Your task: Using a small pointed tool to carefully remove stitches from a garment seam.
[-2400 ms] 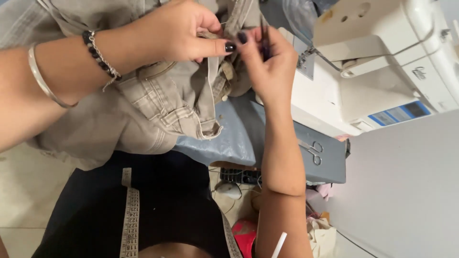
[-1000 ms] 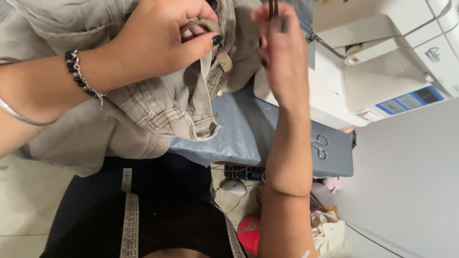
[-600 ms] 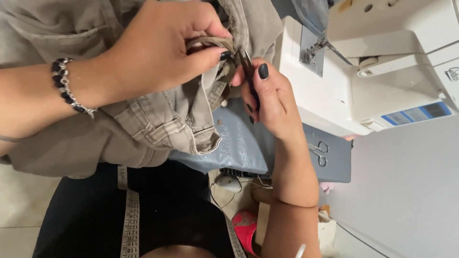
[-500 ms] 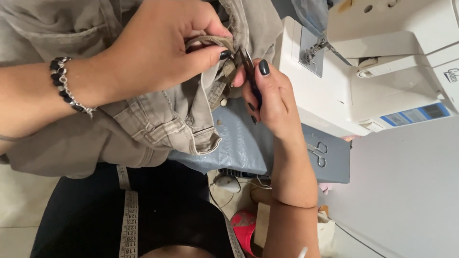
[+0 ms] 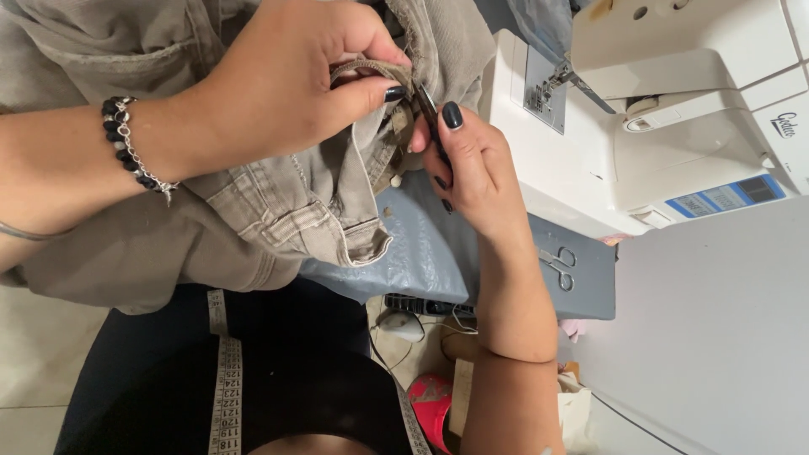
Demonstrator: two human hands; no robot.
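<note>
While the left hand (image 5: 278,84) pinches a raised fold of the grey-beige denim garment (image 5: 278,211) just left of the white sewing machine (image 5: 657,126), the right hand (image 5: 472,168) stays closed round a small dark pointed tool (image 5: 431,126). Its tip meets the fold's seam, long axis running steeply up-and-down in view, point uppermost. Judging by the intact fold, seam work looks barely begun.

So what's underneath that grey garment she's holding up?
Under the grey garment lies a blue-grey pad, with a white sewing machine beside it. The left hand pinches a fold while the right hand works a small dark tool. Whatever lies further beneath is covered.
</note>
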